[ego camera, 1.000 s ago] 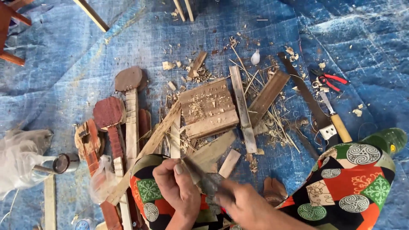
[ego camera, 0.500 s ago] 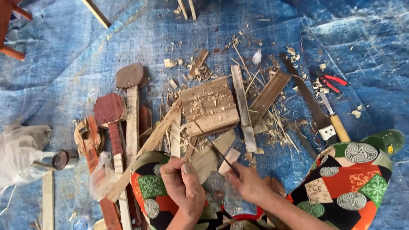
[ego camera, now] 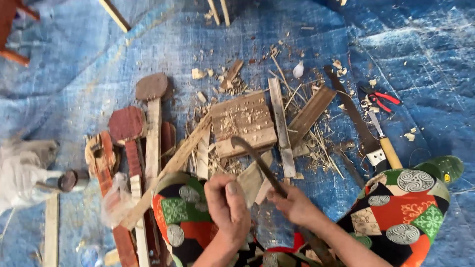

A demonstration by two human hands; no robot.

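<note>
Blue tarpaulin (ego camera: 89, 64) covers the ground, littered with wood shavings (ego camera: 316, 143) and offcuts. Near the bottom edge of the view, between two knees in bright patchwork trousers (ego camera: 401, 207), both of the person's hands work close together. The right hand (ego camera: 297, 205) is clenched around the handle of a long, dark, curved blade (ego camera: 257, 160), which rises from the fist toward the far left, its tip ending just over the near edge of a scored wooden block (ego camera: 242, 123). The left hand (ego camera: 228, 207) sits just left of the blade, closed with the thumb up; it appears to grip a pale wood piece (ego camera: 253, 178) that stands between the two hands, though the fist hides exactly where its fingers meet the wood. The blade lies against this piece, on its right side. Beyond the hands, the block lies flat with a narrow grey slat (ego camera: 281, 128) along its right side and a darker plank (ego camera: 311, 113) angled further right. To the right, well apart from the hands, lie a hand saw (ego camera: 356, 118) with a pale handle, a wooden-handled knife (ego camera: 386, 143) and red-handled pliers (ego camera: 378, 99). To the left lie several paddle-shaped wooden pieces (ego camera: 151, 99) with round heads, some reddish, and a long pale strip (ego camera: 173, 165) slanting across the left knee. At the far left edge rests a crumpled white plastic bag (ego camera: 22, 173).
</note>
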